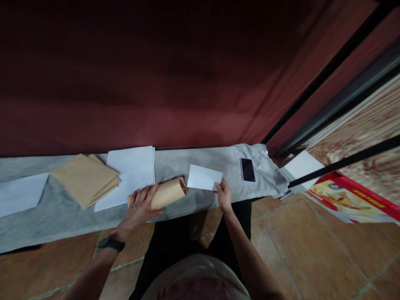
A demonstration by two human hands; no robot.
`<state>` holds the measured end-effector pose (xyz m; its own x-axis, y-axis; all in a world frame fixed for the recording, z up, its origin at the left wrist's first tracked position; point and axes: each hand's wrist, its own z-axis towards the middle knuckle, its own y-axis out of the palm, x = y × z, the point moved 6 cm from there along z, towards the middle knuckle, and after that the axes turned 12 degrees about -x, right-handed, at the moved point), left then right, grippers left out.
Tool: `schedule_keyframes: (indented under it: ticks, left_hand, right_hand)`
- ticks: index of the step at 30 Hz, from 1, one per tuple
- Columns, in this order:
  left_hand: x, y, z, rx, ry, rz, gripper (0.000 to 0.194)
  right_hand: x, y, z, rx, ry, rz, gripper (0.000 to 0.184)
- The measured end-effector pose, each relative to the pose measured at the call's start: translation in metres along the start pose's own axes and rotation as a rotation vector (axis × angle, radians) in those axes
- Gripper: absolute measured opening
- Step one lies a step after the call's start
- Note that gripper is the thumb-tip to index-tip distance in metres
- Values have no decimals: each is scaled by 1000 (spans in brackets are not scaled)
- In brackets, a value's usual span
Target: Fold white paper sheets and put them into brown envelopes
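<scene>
My left hand (139,208) grips a brown envelope (170,192) that bulges open at its right end, on the grey cloth-covered table (56,216). My right hand (223,195) pinches the near right corner of a small folded white sheet (204,177), which lies just to the right of the envelope's mouth. A black watch (111,244) is on my left wrist.
A stack of brown envelopes (84,179) and white sheets (133,170) lie to the left, with another white sheet (20,193) further left. A dark phone (248,170) rests on the cloth at right. A dark red curtain hangs behind. Tiled floor lies below.
</scene>
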<state>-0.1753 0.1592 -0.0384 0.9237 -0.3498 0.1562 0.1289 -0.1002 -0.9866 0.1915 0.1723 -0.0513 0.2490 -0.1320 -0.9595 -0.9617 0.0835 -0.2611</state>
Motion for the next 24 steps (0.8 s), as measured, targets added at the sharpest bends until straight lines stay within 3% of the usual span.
schedule_keyframes:
  ticks: [7,15,24]
  left_hand:
    - [2,4,5,-13,13,-25,109]
    - [2,6,7,1,55,-28,107]
    - [39,-11,27,-11,156,2,111]
  right_hand:
    - [4,11,-8,-157,6,24,24]
    - [12,2,4,-231,54,-106,18]
    - [0,42,6,-277,-5,-267,17]
